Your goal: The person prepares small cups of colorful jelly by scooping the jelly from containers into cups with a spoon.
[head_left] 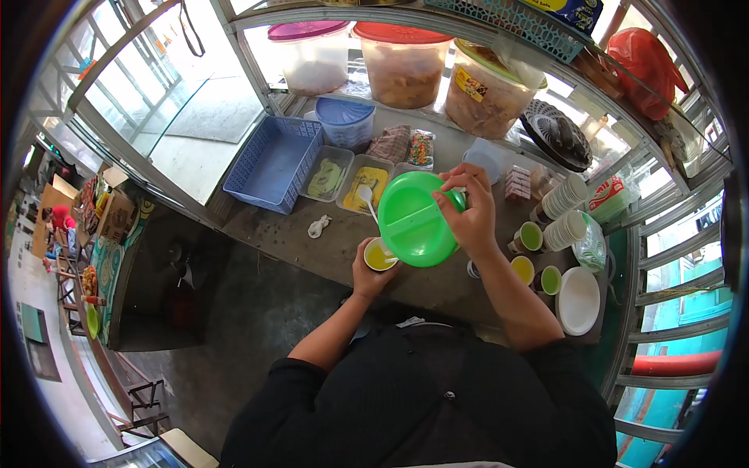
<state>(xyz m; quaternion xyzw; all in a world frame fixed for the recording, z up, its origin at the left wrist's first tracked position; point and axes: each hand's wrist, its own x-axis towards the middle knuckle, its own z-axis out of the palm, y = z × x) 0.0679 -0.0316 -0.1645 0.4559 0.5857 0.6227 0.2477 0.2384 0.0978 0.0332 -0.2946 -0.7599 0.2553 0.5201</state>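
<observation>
— Left hand (365, 274) is closest up, fingers closed round a small cup (380, 254) of yellow liquid at the counter (312, 253) edge. Tray (365, 187) behind has yellow stuff and a white spoon (367, 199).

— Yep, and the green dish (413, 222) is tilted right over that cup. Right hand (470, 217) clamps its far rim. Filled cups (524, 269) sit further right.

We're on the worn grey counter (312, 249), and the blue basket (273, 164) is our marker. Just right of the basket sit clear trays (328, 178), side by side. Behind those are a blue tub (345, 121) and snack packets (390, 143). In front of the basket lies a crumpled white wrapper (318, 226), and further right a yellow-filled cup (380, 255). Far right of the basket we've got stacked paper cups (563, 196), green-rimmed cups (530, 236) and white plates (579, 300).
</observation>
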